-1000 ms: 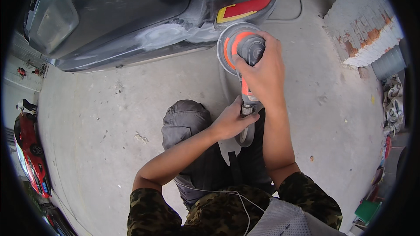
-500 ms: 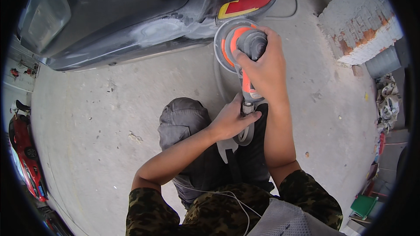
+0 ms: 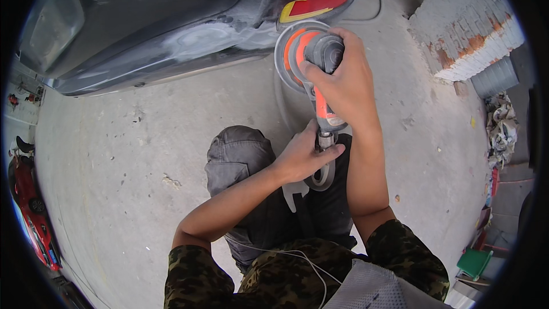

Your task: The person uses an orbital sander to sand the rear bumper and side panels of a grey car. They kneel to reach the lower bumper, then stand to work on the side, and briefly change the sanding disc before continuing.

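Note:
An orange and grey orbital sander (image 3: 322, 103) is held up over my knees, its round pad tilted toward the car body. My right hand (image 3: 346, 83) is wrapped over the sander's dark head, thumb on the near side. Lower down, my left hand (image 3: 303, 157) is closed round the metal fitting at the handle's end, where the grey hose (image 3: 323, 178) joins. In front stands the dark car body (image 3: 183, 6), with a sanded whitish patch (image 3: 206, 40) along its lower edge. The pad overlaps the area just below the red light (image 3: 320, 4), which is edged with yellow tape; I cannot tell whether it touches.
Grey concrete floor (image 3: 131, 160) surrounds me. A whitewashed brick pillar (image 3: 466, 26) rises at the far right, near a grey metal cylinder (image 3: 496, 79) and crumpled sheeting (image 3: 501, 131). A green container (image 3: 474, 263) stands lower right. A red car (image 3: 35, 212) is at the left edge.
The view has shifted slightly, so the car and pillar appear a little farther left. Both hands keep their hold on the sander, which has barely moved.

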Available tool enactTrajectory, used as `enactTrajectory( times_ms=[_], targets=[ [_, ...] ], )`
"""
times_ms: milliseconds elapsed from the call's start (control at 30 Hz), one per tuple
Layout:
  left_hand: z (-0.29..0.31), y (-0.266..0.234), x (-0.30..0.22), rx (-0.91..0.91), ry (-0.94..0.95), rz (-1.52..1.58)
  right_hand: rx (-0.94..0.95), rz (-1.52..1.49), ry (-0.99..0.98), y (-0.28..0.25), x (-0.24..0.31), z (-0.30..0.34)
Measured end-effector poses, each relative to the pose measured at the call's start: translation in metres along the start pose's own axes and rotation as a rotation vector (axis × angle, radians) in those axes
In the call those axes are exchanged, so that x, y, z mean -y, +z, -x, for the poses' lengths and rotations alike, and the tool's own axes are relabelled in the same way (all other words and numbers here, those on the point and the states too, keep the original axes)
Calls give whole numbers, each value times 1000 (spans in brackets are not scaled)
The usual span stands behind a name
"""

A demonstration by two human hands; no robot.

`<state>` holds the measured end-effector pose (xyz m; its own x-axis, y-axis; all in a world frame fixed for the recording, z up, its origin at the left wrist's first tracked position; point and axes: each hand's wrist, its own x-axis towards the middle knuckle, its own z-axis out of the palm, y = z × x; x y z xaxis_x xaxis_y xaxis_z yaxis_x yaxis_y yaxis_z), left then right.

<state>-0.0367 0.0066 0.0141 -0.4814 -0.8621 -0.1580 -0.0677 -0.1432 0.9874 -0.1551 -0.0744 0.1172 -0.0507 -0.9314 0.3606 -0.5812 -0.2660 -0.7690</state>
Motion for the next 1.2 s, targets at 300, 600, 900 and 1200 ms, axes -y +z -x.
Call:
enactTrajectory(
  times_ms=[300,600,900,1200],
  targets=[
    [2,-2,-12,21,-56,21,16,-21,-5,-1,0,-5],
    [2,-2,-15,27,-60,-7,32,-29,9,0,-1,-3],
    [0,0,-14,4,-39,-10,31,-11,15,-1,2,-3],
    [-1,1,-13,22,-45,15,23,26,-38,-1,-1,-3]
  ],
)
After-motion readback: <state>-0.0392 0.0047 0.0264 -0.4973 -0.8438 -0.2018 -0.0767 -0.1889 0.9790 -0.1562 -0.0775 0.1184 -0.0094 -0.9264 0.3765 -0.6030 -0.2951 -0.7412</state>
